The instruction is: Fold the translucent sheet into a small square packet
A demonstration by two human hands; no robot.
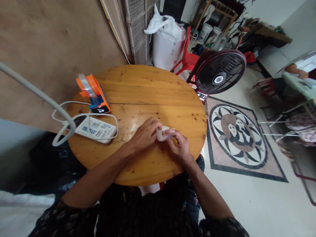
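My left hand (pixel 145 134) and my right hand (pixel 179 146) meet over the middle of a round wooden table (pixel 148 89). Both are closed on a small, whitish, translucent piece (pixel 163 133), pinched between the fingertips; I cannot make out what it is. To the left lies a white flat box with blue print (pixel 95 129), ringed by a white cable (pixel 81 116). Behind it sits an orange tape dispenser (pixel 92 90) holding a roll of clear tape.
A dark standing fan (pixel 219 73) is just past the table's right edge. A large white sack (pixel 168 39) and a red chair (pixel 187 58) stand behind. A plywood sheet (pixel 49 42) leans at the left. A person's arm (pixel 300 68) shows at far right.
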